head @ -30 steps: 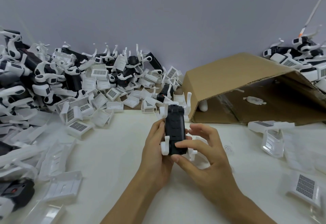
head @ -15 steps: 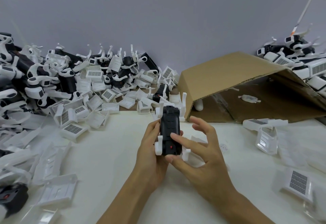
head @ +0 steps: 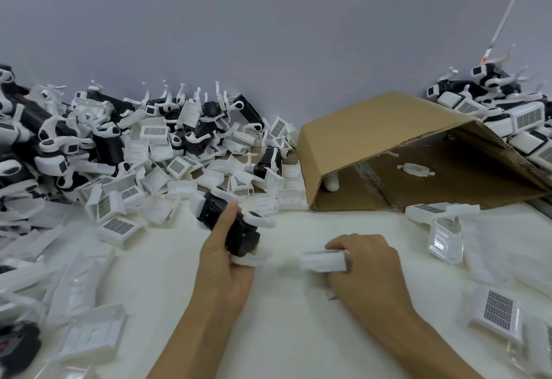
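Parts heap (head: pixel 119 151) rear left on table (head: pixel 298 334), cardboard box (head: pixel 373 128) rear right; before them, left hand (head: pixel 227 268) with device (head: pixel 242 239), right hand (head: pixel 367 271) with bracket (head: pixel 322 260).

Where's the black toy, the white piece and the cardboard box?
black toy (head: pixel 242 238), head view, its black body.
white piece (head: pixel 322 260), head view, its middle.
cardboard box (head: pixel 373 128), head view, top panel.

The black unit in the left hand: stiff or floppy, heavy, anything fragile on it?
Probably stiff: the black unit looks boxy and undeformed in the grip of the left hand. Likely light, since that one hand holds it tilted while the right hand grips a white part. Its thin white arms stick out sideways and look snag-prone, perhaps breakable.
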Demonstrator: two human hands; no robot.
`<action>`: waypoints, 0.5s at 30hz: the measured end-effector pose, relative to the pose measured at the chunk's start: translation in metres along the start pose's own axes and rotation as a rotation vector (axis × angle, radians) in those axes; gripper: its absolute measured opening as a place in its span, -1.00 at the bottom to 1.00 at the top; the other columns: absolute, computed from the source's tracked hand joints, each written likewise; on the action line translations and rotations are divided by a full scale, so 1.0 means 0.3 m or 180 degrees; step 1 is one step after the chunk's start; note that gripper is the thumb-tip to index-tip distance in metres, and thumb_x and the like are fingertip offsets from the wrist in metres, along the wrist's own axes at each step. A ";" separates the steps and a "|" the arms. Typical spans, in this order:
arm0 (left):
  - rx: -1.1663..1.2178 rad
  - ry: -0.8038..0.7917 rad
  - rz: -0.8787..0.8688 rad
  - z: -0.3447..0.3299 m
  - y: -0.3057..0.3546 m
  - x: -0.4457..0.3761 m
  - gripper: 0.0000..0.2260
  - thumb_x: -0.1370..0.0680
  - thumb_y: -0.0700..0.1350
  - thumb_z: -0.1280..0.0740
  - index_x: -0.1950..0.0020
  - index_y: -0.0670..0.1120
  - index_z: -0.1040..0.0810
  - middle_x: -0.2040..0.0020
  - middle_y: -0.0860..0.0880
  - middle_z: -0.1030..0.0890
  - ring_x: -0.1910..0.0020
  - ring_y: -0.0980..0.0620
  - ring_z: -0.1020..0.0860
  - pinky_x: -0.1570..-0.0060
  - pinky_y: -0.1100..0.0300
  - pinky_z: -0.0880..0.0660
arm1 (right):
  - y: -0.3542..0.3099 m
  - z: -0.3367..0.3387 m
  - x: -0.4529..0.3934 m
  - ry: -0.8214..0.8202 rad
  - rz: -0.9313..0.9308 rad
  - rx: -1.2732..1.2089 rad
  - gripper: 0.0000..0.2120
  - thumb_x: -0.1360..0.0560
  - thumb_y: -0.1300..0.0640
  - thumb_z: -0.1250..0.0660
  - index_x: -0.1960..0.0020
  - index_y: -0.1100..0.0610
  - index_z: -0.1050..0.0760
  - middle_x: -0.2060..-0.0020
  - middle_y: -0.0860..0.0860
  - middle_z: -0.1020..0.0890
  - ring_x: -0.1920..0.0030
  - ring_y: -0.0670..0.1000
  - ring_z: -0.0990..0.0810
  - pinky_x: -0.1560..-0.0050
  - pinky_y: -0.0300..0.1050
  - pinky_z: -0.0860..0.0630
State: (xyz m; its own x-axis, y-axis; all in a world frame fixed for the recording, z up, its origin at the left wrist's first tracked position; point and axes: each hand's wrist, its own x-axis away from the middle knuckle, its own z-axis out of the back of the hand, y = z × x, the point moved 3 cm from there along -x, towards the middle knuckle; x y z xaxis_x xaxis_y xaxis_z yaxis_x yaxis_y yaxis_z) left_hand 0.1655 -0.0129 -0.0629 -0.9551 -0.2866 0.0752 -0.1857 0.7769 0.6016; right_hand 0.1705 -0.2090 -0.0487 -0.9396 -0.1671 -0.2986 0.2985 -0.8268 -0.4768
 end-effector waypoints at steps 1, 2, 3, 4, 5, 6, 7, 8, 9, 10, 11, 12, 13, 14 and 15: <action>0.0012 -0.0032 0.0013 -0.001 -0.002 0.001 -0.88 -0.36 -0.04 -0.43 0.30 -0.04 -0.73 0.25 -0.05 -0.68 0.32 0.09 -0.66 0.33 0.20 -0.63 | 0.003 0.013 -0.002 0.0273 0.0052 -0.0056 -0.76 -0.33 0.26 -0.47 0.06 -0.01 -0.66 0.19 -0.20 -0.55 -0.09 0.07 -0.55 -0.07 -0.07 -0.39; 0.0038 -0.0070 0.0006 -0.004 -0.005 0.003 -0.86 -0.37 -0.05 -0.44 0.16 -0.07 -0.73 0.16 -0.10 -0.71 0.20 0.03 -0.70 0.20 0.11 -0.68 | 0.001 0.028 0.000 0.0572 0.0113 -0.0205 -0.76 -0.31 0.32 -0.46 0.12 0.03 -0.65 0.20 -0.19 -0.54 -0.04 0.10 -0.56 -0.01 -0.09 -0.41; 0.0052 -0.0122 0.0039 -0.009 -0.008 0.009 -0.76 -0.39 -0.05 -0.43 0.00 -0.11 -0.70 0.07 -0.15 -0.72 0.06 -0.07 -0.71 0.13 0.02 -0.69 | 0.000 0.037 0.004 0.0830 0.0165 -0.0490 -0.75 -0.33 0.35 -0.46 0.13 0.02 -0.63 0.19 -0.20 -0.54 0.01 0.09 -0.59 0.06 -0.14 -0.46; 0.0014 -0.0170 0.0097 -0.014 -0.012 0.013 -0.67 -0.42 -0.06 -0.42 -0.14 -0.15 -0.63 0.00 -0.20 -0.71 -0.04 -0.17 -0.69 0.16 -0.03 -0.69 | -0.004 0.045 0.006 0.0985 0.0146 -0.0858 -0.69 -0.38 0.37 -0.45 0.11 -0.04 -0.60 0.16 -0.24 -0.54 0.07 0.04 -0.63 0.17 -0.24 -0.52; -0.0103 -0.0213 0.0158 -0.022 -0.015 0.021 -0.60 -0.43 -0.07 -0.40 -0.22 -0.20 -0.57 -0.02 -0.24 -0.70 -0.09 -0.23 -0.67 0.20 -0.03 -0.68 | -0.009 0.047 0.009 0.1049 0.0088 -0.1250 -0.60 -0.43 0.39 -0.44 0.07 -0.14 -0.57 0.15 -0.30 -0.54 0.18 -0.04 -0.66 0.32 -0.34 -0.54; -0.0310 -0.0311 0.0173 -0.033 -0.020 0.026 -0.58 -0.42 -0.09 -0.40 -0.22 -0.25 -0.53 0.00 -0.26 -0.69 -0.10 -0.25 -0.66 0.20 -0.01 -0.66 | -0.009 0.043 0.012 0.1045 0.0017 -0.1569 -0.52 -0.46 0.40 -0.43 0.03 -0.23 -0.54 0.18 -0.35 -0.54 0.30 -0.09 -0.66 0.45 -0.39 -0.51; -0.0621 -0.0425 0.0122 -0.041 -0.028 0.031 -0.59 -0.40 -0.13 -0.41 -0.20 -0.28 -0.53 0.02 -0.27 -0.69 -0.09 -0.25 -0.67 0.17 0.00 -0.65 | -0.007 0.039 0.015 0.1095 0.0015 -0.1742 -0.49 -0.48 0.39 -0.42 -0.01 -0.27 -0.54 0.28 -0.34 -0.53 0.39 -0.14 -0.61 0.51 -0.43 -0.47; -0.1006 -0.0536 0.0021 -0.049 -0.038 0.038 -0.62 -0.40 -0.18 -0.44 -0.19 -0.25 -0.56 0.00 -0.27 -0.69 -0.08 -0.25 -0.67 0.14 0.00 -0.64 | -0.004 0.037 0.016 0.1198 0.0062 -0.1735 -0.50 -0.49 0.38 -0.41 -0.05 -0.26 -0.54 0.44 -0.23 -0.49 0.46 -0.15 -0.55 0.51 -0.45 -0.41; -0.1388 -0.0641 -0.0104 -0.059 -0.051 0.047 -0.64 -0.41 -0.20 -0.44 -0.21 -0.18 -0.58 -0.06 -0.24 -0.69 -0.08 -0.25 -0.67 0.10 -0.02 -0.64 | -0.001 0.038 0.016 0.1271 0.0084 -0.1691 -0.52 -0.50 0.38 -0.40 -0.06 -0.23 -0.56 0.51 -0.08 -0.44 0.49 -0.14 -0.47 0.49 -0.42 -0.37; -0.1712 -0.0765 -0.0188 -0.066 -0.067 0.058 -0.63 -0.43 -0.18 -0.42 -0.24 -0.11 -0.58 -0.10 -0.19 -0.70 -0.09 -0.23 -0.67 0.03 -0.07 -0.63 | 0.003 0.038 0.013 0.1265 0.0064 -0.1691 -0.54 -0.50 0.39 -0.39 -0.04 -0.21 -0.57 0.49 0.02 -0.44 0.50 -0.11 -0.42 0.46 -0.34 -0.37; -0.1955 -0.0885 -0.0212 -0.072 -0.085 0.069 -0.62 -0.45 -0.14 -0.41 -0.26 -0.06 -0.57 -0.12 -0.13 -0.70 -0.11 -0.21 -0.67 -0.06 -0.10 -0.62 | 0.003 0.034 0.012 0.1180 0.0021 -0.1757 -0.55 -0.50 0.38 -0.39 -0.01 -0.21 -0.58 0.47 0.07 -0.45 0.50 -0.08 -0.41 0.43 -0.26 -0.42; -0.2142 -0.1006 -0.0220 -0.076 -0.101 0.080 -0.62 -0.45 -0.12 -0.41 -0.27 -0.02 -0.57 -0.12 -0.08 -0.71 -0.13 -0.17 -0.67 -0.13 -0.10 -0.60 | 0.004 0.027 0.012 0.1039 -0.0038 -0.1885 -0.58 -0.51 0.36 -0.39 0.00 -0.21 -0.58 0.47 0.09 -0.47 0.50 -0.03 -0.43 0.40 -0.18 -0.49; -0.2302 -0.1111 -0.0238 -0.080 -0.113 0.089 -0.62 -0.46 -0.12 -0.42 -0.28 0.00 -0.56 -0.12 -0.06 -0.71 -0.14 -0.13 -0.66 -0.17 -0.09 -0.59 | 0.004 0.019 0.013 0.0894 -0.0118 -0.2059 -0.64 -0.52 0.32 -0.41 -0.01 -0.18 -0.60 0.49 0.10 -0.50 0.50 0.02 -0.47 0.39 -0.11 -0.55; -0.2417 -0.1185 -0.0267 -0.082 -0.120 0.093 -0.62 -0.47 -0.13 -0.42 -0.29 0.00 -0.55 -0.13 -0.06 -0.70 -0.15 -0.10 -0.66 -0.19 -0.10 -0.59 | 0.006 0.014 0.013 0.0787 -0.0188 -0.2255 -0.71 -0.53 0.28 -0.42 -0.04 -0.11 -0.63 0.50 0.10 -0.52 0.49 0.10 -0.52 0.41 -0.07 -0.58; -0.2461 -0.1212 -0.0286 -0.081 -0.121 0.096 -0.60 -0.47 -0.14 -0.42 -0.31 0.02 -0.54 -0.14 -0.06 -0.69 -0.15 -0.09 -0.66 -0.19 -0.11 -0.58 | 0.004 0.012 0.014 0.0714 -0.0233 -0.2473 -0.76 -0.53 0.27 -0.42 -0.08 -0.05 -0.64 0.50 0.11 -0.55 0.49 0.12 -0.54 0.45 -0.09 -0.59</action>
State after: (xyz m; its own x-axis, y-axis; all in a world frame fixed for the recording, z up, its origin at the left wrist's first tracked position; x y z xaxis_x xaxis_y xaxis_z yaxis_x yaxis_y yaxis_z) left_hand 0.1504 -0.0629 -0.0632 -0.9823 -0.0139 -0.1867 -0.1870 0.1215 0.9748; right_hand 0.1662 -0.2126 -0.0477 -0.9300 0.0529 -0.3636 0.3458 -0.2085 -0.9148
